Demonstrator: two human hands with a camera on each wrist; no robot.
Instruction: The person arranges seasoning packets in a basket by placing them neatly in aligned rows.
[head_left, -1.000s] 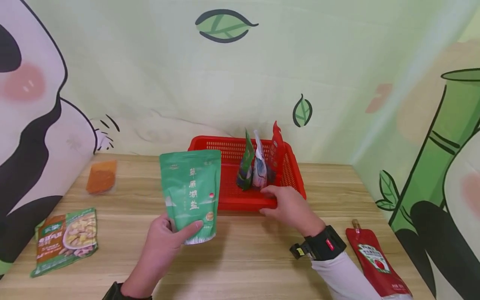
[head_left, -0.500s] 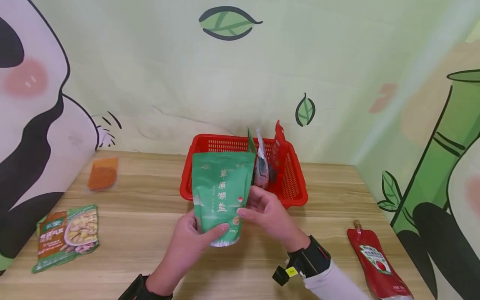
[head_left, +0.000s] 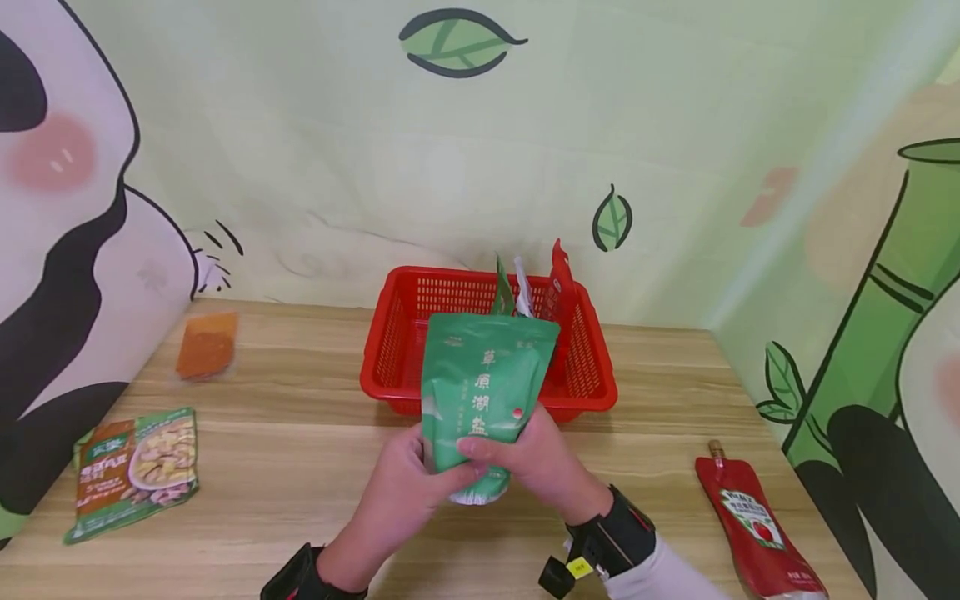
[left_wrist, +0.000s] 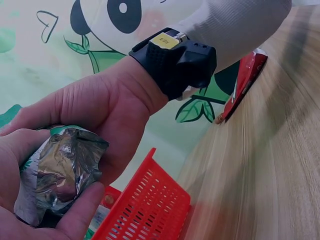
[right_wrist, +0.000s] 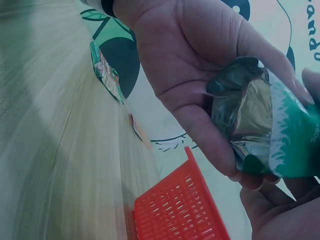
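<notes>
A green stand-up pouch of salt [head_left: 480, 375] with white lettering is held upright in front of the red basket [head_left: 397, 392]. My left hand [head_left: 397, 483] grips its lower left side, thumb across the front. From the right, my right hand [head_left: 551, 467] grips the lower right side, its thumb also on the front. Both wrist views show the pouch's silvery foil bottom [left_wrist: 70, 165] between the two hands. Inside the basket, a green packet [head_left: 503, 287], a pale packet [head_left: 522, 292] and a red packet [head_left: 558, 287] stand upright, their lower parts mostly hidden behind the pouch.
On the wooden table [head_left: 285, 467], a green and brown food packet [head_left: 138, 471] and a small orange packet [head_left: 207, 343] lie at the left. A red ketchup pouch [head_left: 753, 521] with a spout lies at the right. A printed cloth backdrop [head_left: 330, 150] rises behind the table.
My left hand has carried the salt pouch rightward, across the front of the basket. My right hand has left the basket's front rim and taken hold of the pouch's right side.
</notes>
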